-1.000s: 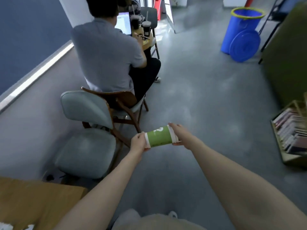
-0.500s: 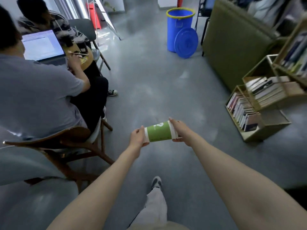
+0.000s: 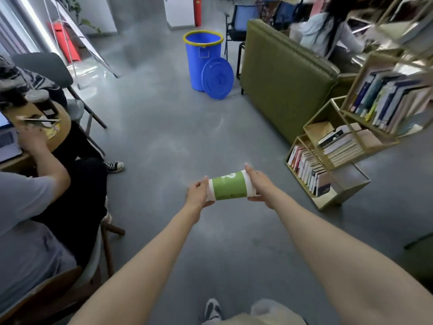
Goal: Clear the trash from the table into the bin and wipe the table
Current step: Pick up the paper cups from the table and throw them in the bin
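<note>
- Nearest the camera, both bare forearms reach out level over the grey floor (image 3: 164, 141), with one sneaker (image 3: 212, 309) just showing at the bottom edge.
- At the ends of those arms sits the trash: a green-and-white paper cup (image 3: 230, 185), carried on its side in mid-air, on no table or counter.
- The left hand (image 3: 198, 194) is cupped over one end of it, fingers curled and pressing inward.
- The right hand (image 3: 257, 184) caps the other end, fingers folded round the rim. So it's a two-ended squeeze, neither hand spread.
- Here's what matters: the cup's long axis runs left to right, straight across the line of travel, one hand at each end.
- Whether the cup holds anything I can't tell; both ends are covered.
- Off to the left, a seated person at a round wooden table (image 3: 63, 127) flanks the lane; on the right, a low gold-framed bookshelf (image 3: 328, 160).
- Dead ahead and well apart from the hands stands the blue bin (image 3: 202, 59), yellow-rimmed and open-mouthed.
- Its blue lid (image 3: 218, 77) leans against the bin's front right side, nearer the right hand.
- My read: close the gap, then turn the cup end-down over the open rim.
</note>
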Available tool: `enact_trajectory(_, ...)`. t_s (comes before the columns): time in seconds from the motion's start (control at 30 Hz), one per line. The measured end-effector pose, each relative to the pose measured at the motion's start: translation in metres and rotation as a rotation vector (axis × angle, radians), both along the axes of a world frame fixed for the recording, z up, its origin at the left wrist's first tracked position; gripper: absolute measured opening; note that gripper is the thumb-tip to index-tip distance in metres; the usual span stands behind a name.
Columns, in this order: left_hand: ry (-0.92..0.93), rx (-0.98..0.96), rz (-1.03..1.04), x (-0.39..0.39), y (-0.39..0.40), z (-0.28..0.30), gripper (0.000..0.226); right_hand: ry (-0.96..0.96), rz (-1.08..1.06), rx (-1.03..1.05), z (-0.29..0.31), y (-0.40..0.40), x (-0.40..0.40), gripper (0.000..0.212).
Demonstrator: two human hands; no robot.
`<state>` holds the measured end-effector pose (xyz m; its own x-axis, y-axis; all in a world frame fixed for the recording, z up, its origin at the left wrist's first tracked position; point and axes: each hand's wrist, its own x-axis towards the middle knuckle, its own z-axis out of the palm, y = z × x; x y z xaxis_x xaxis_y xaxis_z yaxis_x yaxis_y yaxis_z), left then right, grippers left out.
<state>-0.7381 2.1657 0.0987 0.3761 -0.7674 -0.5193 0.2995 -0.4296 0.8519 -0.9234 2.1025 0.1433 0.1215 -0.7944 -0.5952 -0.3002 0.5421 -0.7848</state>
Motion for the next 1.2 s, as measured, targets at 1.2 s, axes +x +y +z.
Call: enact_trajectory(1.2,-0.078,0.033,0.01,0.096,-0.483,-0.014,0.032,-0.019,0.076,-0.014,-0.044,-0.517,0.111,0.058)
